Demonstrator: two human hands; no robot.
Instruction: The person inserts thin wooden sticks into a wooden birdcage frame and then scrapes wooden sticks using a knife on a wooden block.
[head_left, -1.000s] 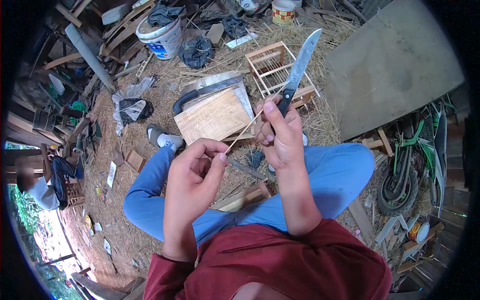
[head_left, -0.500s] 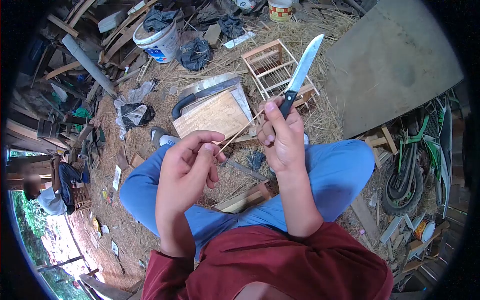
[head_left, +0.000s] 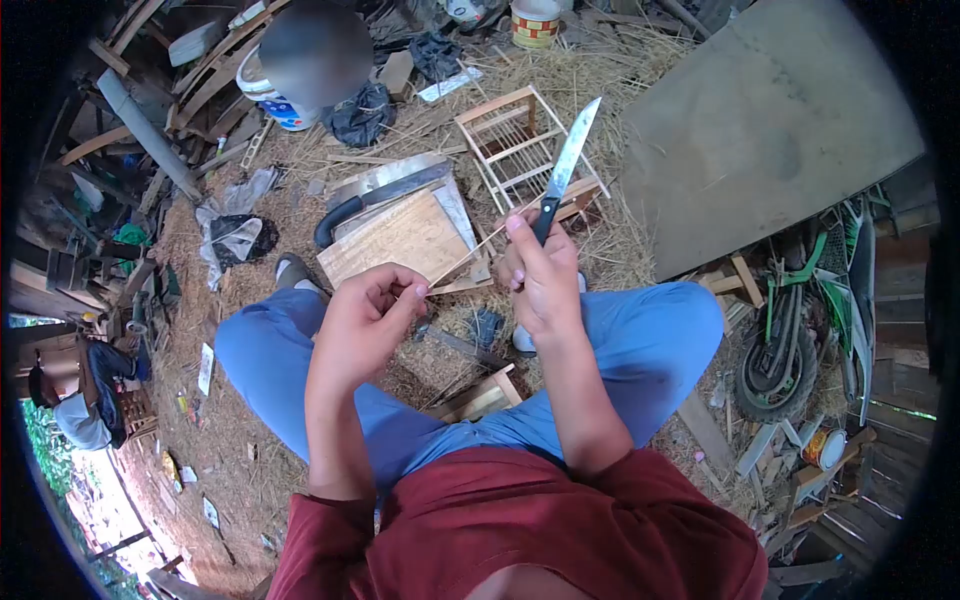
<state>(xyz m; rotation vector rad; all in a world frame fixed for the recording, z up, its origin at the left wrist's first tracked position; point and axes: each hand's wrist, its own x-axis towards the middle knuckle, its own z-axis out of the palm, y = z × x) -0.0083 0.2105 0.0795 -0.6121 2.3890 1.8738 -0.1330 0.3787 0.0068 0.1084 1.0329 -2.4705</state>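
My left hand [head_left: 368, 318] is closed, pinching the lower end of a thin wooden stick [head_left: 468, 257] between thumb and fingertips. The stick slants up to my right hand [head_left: 543, 270], where its other end meets the fingers. That hand is wrapped round the black handle of a knife [head_left: 572, 155], whose blade points up and away from me. Beyond the stick, a light wooden board [head_left: 400, 240] lies on the ground, with a large dark-handled blade [head_left: 400, 187] along its far side. A small slatted wooden cage [head_left: 497, 106] stands behind the knife.
Straw and shavings cover the ground. A white bucket [head_left: 290, 108] and black plastic bags [head_left: 360, 118] lie at the back left. A large flat panel [head_left: 760, 130] and a green motorbike [head_left: 800, 330] are on the right. Another person [head_left: 85, 420] sits far left.
The view has shifted, so the board, cage and panel appear further left. My left fingers have drawn closer together on the stick's end. The knife stays in my right hand.
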